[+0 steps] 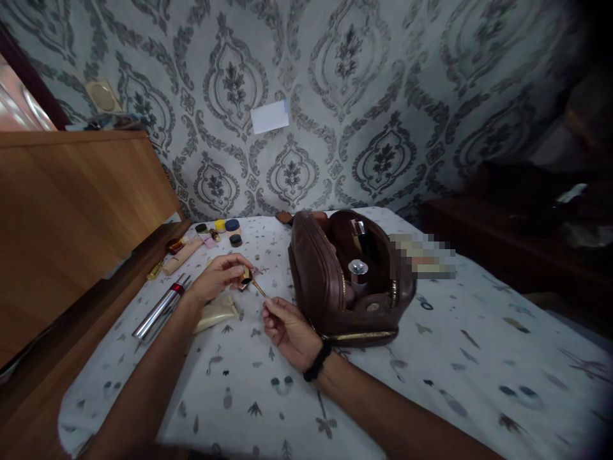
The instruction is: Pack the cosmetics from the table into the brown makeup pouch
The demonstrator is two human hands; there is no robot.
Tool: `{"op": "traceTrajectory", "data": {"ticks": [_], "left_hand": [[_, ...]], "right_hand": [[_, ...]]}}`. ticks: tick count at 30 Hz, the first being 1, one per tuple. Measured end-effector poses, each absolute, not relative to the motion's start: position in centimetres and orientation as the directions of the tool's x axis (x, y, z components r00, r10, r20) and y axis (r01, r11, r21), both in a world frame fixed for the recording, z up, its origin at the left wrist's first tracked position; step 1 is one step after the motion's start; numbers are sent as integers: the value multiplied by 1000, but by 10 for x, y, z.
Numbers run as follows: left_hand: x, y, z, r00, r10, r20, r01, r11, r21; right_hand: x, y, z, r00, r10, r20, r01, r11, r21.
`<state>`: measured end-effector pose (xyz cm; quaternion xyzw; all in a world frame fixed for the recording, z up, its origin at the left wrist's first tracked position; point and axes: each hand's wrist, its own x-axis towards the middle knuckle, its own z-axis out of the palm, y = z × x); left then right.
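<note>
My left hand is closed, its fingertips pinching a small black-and-gold piece, too small to name. Between the thumb and fingers of my right hand is the end of a thin gold stick. The stick's far end comes up to the black-and-gold piece; whether they are joined I cannot tell. Right of my hands stands a brown leather toiletry bag, unzipped at the top. Inside it are a silver-capped bottle and a dark item with a shiny cap. A cream-coloured tube lies under my left wrist.
A silver cylinder with a red band lies left of my forearm. Small jars, a pinkish tube and a gold item lie farther back. A wooden panel bounds the left, a patterned wall the back.
</note>
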<state>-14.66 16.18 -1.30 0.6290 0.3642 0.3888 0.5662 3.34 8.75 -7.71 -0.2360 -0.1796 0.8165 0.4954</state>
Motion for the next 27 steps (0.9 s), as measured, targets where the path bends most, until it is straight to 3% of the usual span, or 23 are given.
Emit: {"op": "traceTrajectory", "data": {"ticks": [9, 19, 27], "left_hand": [[-149, 153, -9, 364, 929, 62, -40, -50, 998], [-143, 155, 30, 89, 967, 241, -99, -232, 968], [-51, 130, 79, 284, 780, 558, 151, -611, 777]], "right_hand": [[33, 86, -77, -416, 888, -195, -738, -455, -499], [33, 87, -75, -408, 886, -219, -720, -460, -519], [33, 87, -77, -410, 890, -201, -708, -449, -545]]}}
